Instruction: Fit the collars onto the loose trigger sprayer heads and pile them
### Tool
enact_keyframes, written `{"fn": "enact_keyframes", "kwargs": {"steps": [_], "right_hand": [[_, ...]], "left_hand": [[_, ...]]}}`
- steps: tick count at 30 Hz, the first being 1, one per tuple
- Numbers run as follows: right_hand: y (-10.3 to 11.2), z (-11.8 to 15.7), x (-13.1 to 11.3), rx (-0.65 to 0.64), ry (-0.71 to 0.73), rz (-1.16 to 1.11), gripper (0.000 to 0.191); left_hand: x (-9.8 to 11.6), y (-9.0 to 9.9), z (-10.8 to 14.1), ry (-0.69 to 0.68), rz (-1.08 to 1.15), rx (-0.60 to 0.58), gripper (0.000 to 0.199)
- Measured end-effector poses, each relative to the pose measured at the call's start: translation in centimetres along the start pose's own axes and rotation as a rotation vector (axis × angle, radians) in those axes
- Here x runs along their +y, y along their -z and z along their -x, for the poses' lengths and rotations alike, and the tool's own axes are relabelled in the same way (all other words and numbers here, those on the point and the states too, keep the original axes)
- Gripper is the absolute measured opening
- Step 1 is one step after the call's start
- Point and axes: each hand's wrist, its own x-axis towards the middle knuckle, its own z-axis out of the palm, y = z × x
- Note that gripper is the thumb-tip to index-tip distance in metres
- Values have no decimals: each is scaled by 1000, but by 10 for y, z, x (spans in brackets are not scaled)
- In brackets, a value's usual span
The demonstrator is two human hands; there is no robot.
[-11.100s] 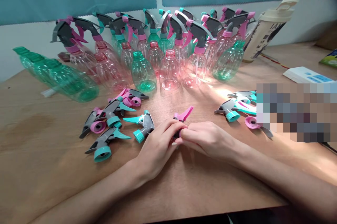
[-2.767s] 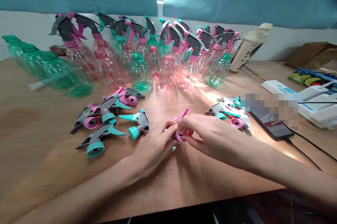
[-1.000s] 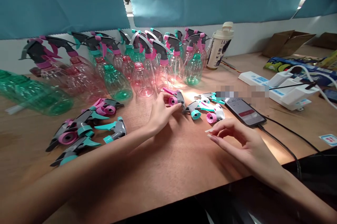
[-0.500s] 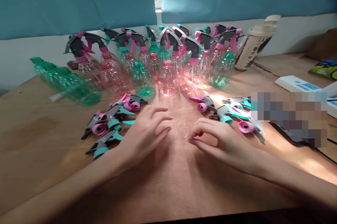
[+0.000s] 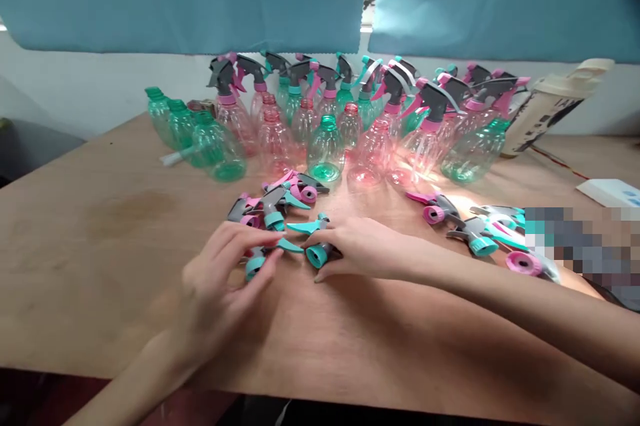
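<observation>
Pinching a grey-and-teal plastic spray head (image 5: 317, 255) at the wooden table (image 5: 100, 266), the right hand (image 5: 367, 247) sits beside the left hand (image 5: 213, 286), which curls around a similar teal-collared head (image 5: 255, 267) (whether gripping, I cannot tell).

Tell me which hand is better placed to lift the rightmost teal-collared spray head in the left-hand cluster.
Probably the right hand: its thumb and fingers bracket that spray head. The left hand is at the neighbouring teal-collared one.
</observation>
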Motion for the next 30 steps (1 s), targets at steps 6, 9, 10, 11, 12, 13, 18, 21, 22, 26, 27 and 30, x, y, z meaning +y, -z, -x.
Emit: {"fn": "enact_keyframes", "kwargs": {"steps": [6,9,10,11,12,13,18,21,22,26,27,30], "right_hand": [[10,10,-6,60,-151,-160,20],[13,32,-16,117,-201,-344,23],[12,39,-20,150,-215,-390,22],[12,46,-24,176,-227,-437,21],[10,53,-27,200,-244,-469,21],[8,58,-30,217,-257,-494,20],[-5,76,-25,229,-329,-531,22],[-13,83,-12,281,-351,-569,23],[-14,86,-8,290,-346,-578,23],[-11,99,6,245,-328,-529,26],[-8,103,9,230,-328,-496,26],[2,116,14,286,-338,-362,22]], "left_hand": [[2,-8,22,-3,132,-145,17],[5,-14,20,26,169,-157,16],[8,-16,17,21,177,-156,17],[11,-18,13,9,184,-161,19],[15,-20,9,-10,195,-172,22],[20,-23,5,-28,211,-198,26],[38,-49,-11,-13,366,-399,39],[43,-69,-16,-23,407,-433,41],[44,-75,-18,-47,404,-424,43],[48,-93,-23,-125,372,-352,43],[50,-96,-24,-133,360,-337,41],[52,-102,-28,-146,350,-309,35]]}}
